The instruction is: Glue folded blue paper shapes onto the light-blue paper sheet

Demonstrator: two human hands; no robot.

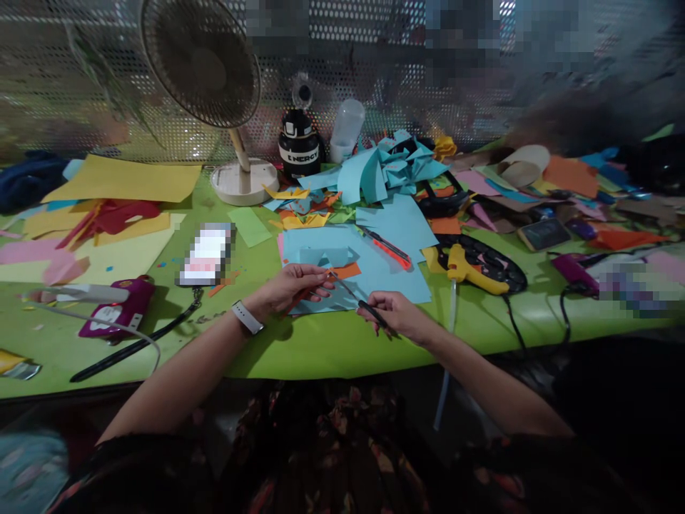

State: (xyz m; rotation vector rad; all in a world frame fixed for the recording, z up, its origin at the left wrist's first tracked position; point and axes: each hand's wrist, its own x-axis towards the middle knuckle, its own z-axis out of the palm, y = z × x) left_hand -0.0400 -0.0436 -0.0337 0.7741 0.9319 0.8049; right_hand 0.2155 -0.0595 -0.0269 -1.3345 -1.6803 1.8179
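Note:
My right hand [390,314] is closed around the black handles of a pair of scissors [350,289]. Their metal blades point up and left, toward the fingertips of my left hand [300,285]. That hand, with a white band at the wrist, pinches a small piece of orange paper, partly hidden by the fingers. An orange paper strip [349,271] shows just beyond the blade tips. Under both lies light blue paper [412,285], with a folded blue piece [324,255] near the left hand. A red-orange box cutter [393,251] rests on the blue sheet.
A yellow glue gun [471,273] with a glue stick lies to the right. A phone [207,253] and a purple power strip [120,307] are at left. Behind stand a fan [206,68], a black bottle [298,146] and a heap of blue paper scraps [369,175].

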